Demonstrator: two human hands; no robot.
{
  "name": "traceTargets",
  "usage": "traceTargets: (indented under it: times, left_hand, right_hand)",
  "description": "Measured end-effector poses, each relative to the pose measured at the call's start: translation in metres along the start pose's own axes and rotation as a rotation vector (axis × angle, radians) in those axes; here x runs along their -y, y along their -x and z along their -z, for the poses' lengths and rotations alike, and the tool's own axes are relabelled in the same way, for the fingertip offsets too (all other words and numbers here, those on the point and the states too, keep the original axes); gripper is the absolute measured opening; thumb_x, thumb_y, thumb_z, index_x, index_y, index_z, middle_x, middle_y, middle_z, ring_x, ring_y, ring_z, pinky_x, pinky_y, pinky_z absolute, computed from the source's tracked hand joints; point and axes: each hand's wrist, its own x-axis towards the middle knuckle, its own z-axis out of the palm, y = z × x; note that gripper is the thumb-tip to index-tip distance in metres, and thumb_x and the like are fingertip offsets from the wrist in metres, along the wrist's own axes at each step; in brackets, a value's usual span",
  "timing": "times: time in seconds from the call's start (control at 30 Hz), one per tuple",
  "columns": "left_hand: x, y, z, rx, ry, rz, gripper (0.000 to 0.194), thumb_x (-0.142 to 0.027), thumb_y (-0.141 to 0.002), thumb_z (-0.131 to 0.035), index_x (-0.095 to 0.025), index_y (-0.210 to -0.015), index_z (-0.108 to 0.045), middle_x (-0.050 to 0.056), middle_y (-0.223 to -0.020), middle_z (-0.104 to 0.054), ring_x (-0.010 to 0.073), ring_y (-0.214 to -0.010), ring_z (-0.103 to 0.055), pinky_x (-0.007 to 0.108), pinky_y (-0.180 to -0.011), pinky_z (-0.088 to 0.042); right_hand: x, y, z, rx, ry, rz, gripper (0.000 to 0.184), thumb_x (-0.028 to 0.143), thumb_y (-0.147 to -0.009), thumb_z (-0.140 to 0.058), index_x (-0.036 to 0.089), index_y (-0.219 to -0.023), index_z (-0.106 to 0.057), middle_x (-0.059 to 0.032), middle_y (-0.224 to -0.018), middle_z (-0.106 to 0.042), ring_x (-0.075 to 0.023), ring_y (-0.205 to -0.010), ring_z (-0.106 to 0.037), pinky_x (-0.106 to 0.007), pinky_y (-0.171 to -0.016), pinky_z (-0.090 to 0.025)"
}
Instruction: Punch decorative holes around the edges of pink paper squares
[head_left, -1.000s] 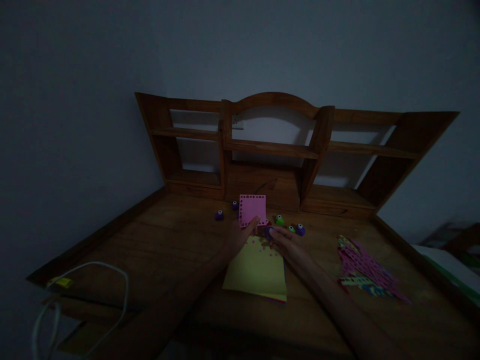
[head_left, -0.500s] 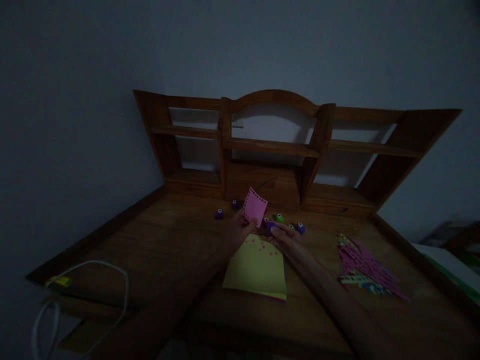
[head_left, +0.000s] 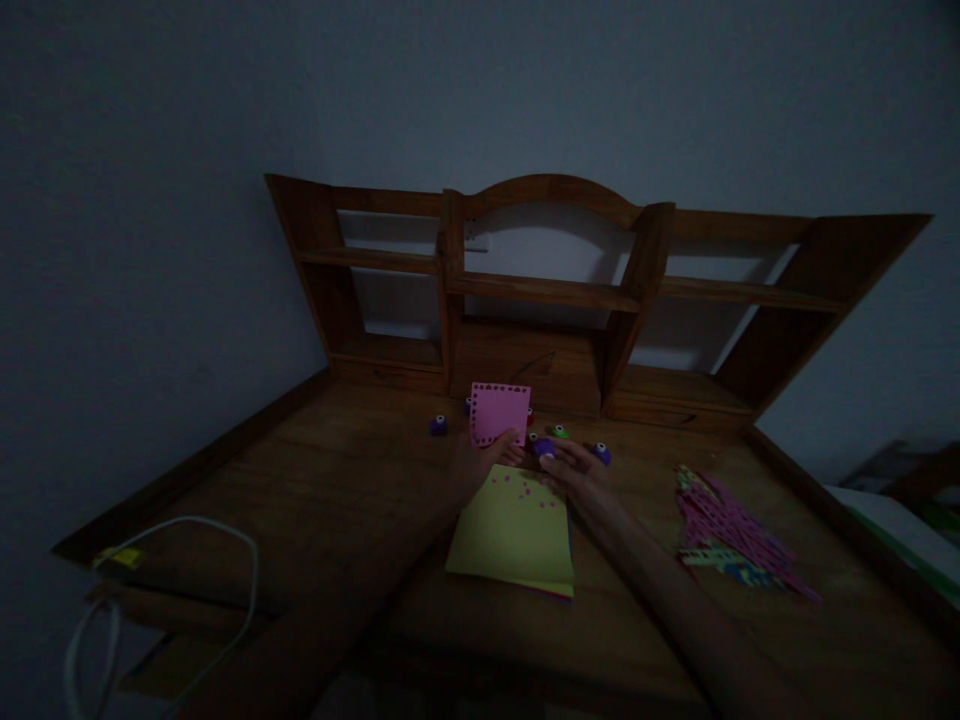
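Note:
My left hand (head_left: 480, 460) pinches a small pink paper square (head_left: 499, 412) by its lower edge and holds it upright over the wooden desk (head_left: 337, 500); punched holes run along its border. My right hand (head_left: 577, 472) closes on a purple punch (head_left: 543, 447) just right of the square. Below both hands lies a stack of yellow paper (head_left: 514, 535) sprinkled with tiny pink cut-outs. Other small punches sit behind: purple (head_left: 439, 425), green (head_left: 559, 432) and purple (head_left: 601, 453).
A wooden shelf unit (head_left: 555, 290) stands at the back of the desk against the wall. A heap of punched pink and patterned paper strips (head_left: 731, 540) lies at the right. A white cable (head_left: 180, 590) loops over the desk's left front corner.
The pink square was turned edge-on half a second ago and now faces me flat again, slightly higher. My right hand with the purple punch shifted a little up and right.

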Motion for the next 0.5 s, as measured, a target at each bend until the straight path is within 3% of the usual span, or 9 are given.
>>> traceTargets:
  times: [0.23,0.33,0.5]
  left_hand:
    - [0.0048,0.0,0.0013,0.048,-0.093,-0.105,0.025,-0.036,-0.079,-0.065,-0.013,-0.086,-0.07,0.009,-0.08,-0.074,0.0228,-0.072,-0.07,0.033,-0.068,-0.057]
    - [0.0073,-0.0007,0.0033,0.074,-0.126,-0.131,0.027,-0.037,-0.079,-0.065,-0.013,-0.091,-0.07,0.01,-0.086,-0.074,0.0238,-0.08,-0.07,0.034,-0.073,-0.057]
    - [0.0051,0.0014,0.0025,0.11,-0.082,-0.127,0.03,-0.04,-0.08,-0.063,-0.012,-0.09,-0.069,0.012,-0.085,-0.073,0.0234,-0.074,-0.07,0.034,-0.069,-0.057]
  right_hand:
    - [-0.0015,-0.0039,0.0013,-0.02,-0.01,-0.003,0.034,0.039,-0.067,-0.078,0.02,-0.095,-0.071,-0.0039,-0.08,-0.07,-0.0166,-0.07,-0.063,-0.031,-0.068,-0.052]
    - [-0.0032,-0.0045,0.0006,-0.027,0.029,0.056,0.037,0.04,-0.065,-0.079,0.02,-0.096,-0.072,-0.0041,-0.081,-0.071,-0.0177,-0.071,-0.063,-0.033,-0.069,-0.051]
    - [-0.0035,-0.0018,-0.0008,-0.007,0.12,0.095,0.041,0.04,-0.065,-0.079,0.022,-0.101,-0.07,-0.0044,-0.085,-0.072,-0.0178,-0.072,-0.063,-0.033,-0.071,-0.049]
